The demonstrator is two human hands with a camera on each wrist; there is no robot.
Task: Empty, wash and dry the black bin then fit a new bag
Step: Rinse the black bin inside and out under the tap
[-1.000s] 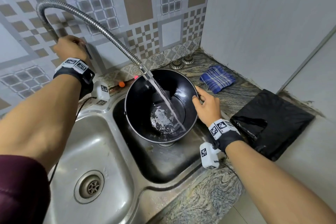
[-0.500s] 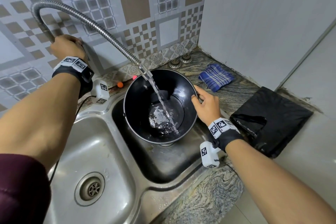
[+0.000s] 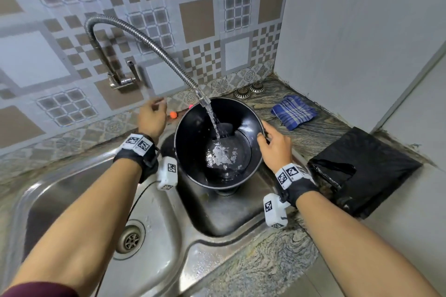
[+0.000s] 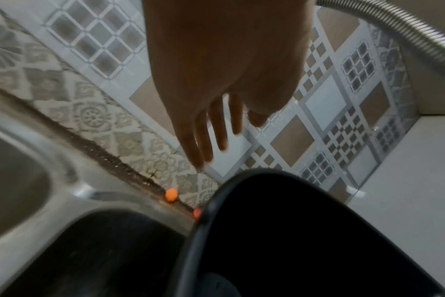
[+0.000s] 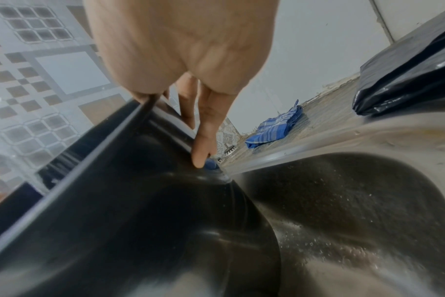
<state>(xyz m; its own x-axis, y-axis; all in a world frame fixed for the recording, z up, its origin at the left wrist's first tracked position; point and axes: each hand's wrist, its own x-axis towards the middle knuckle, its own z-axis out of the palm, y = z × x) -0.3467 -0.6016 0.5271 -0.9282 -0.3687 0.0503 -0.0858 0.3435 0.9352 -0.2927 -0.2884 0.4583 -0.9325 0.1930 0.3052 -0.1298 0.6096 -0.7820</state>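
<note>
At the far left, the wall-mounted tap (image 3: pixel 120 79) sends its flexible metal hose (image 3: pixel 154 46) arching rightward. Below it lies the left sink basin (image 3: pixel 72 200) with its drain (image 3: pixel 131 240). The left hand (image 3: pixel 152 118) hovers in the air beside the bin's left rim, fingers (image 4: pixel 203 140) loosely extended and grasping nothing. An orange bead (image 3: pixel 173 115) sits on the ledge just behind. The black bin (image 3: pixel 193 142) stands in the right basin (image 3: pixel 229 214), tilted toward the near side, while water (image 3: pixel 213 120) from the hose nozzle pours into it and pools at the bottom. The right hand (image 3: pixel 275 147) grasps the bin's right rim, fingers (image 5: pixel 203 128) curled over the edge. On the counter (image 3: pixel 311 135) to the right lie 2 strainer caps (image 3: pixel 249 90), a folded blue checked cloth (image 3: pixel 293 111), and a black bag (image 3: pixel 369 171).
</note>
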